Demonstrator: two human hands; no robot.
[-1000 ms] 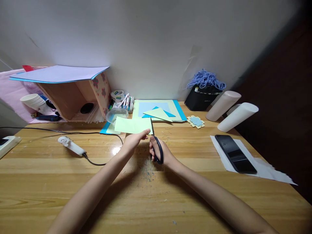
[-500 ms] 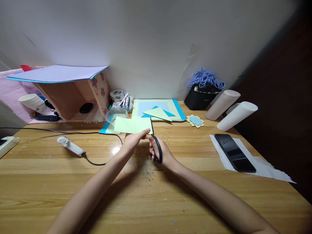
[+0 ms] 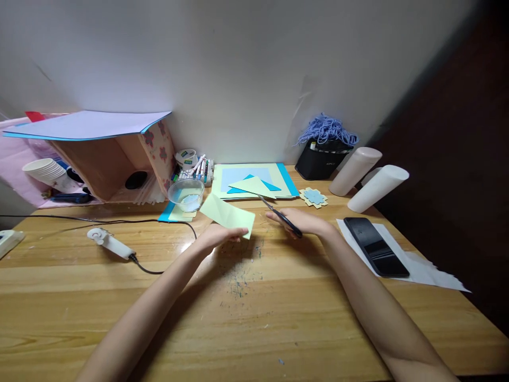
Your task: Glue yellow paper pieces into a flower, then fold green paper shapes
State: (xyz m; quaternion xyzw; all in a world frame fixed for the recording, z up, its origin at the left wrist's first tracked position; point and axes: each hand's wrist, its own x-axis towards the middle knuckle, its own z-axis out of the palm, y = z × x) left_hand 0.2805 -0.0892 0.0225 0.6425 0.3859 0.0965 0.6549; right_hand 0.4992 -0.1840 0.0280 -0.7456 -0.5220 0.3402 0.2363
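Observation:
My left hand (image 3: 221, 235) is closed on a pale green piece of paper (image 3: 229, 213), thumb on top near its right end. The paper has faint creases and is held above the table, tilted down to the right. Off to the right, my right hand (image 3: 297, 222) holds black-handled scissors (image 3: 285, 218), blades pointing up and left toward the paper stack. The scissors are apart from the paper. Beyond the hands lie a pale green triangle of paper (image 3: 254, 185) and a blue one (image 3: 274, 186) on stacked coloured sheets (image 3: 218, 183).
A layered paper flower (image 3: 314, 197) lies near two white rolls (image 3: 377, 189) and a black bag (image 3: 318, 161) with blue yarn. At right is a phone (image 3: 374, 244). On the left are a clear bowl (image 3: 175, 192), markers (image 3: 203, 171), a box (image 3: 159, 154) and a corded white device (image 3: 113, 246).
My right hand has moved away to the right with the scissors, so the blades no longer touch the paper. The paper has turned, its right end now lower. The view has shifted slightly.

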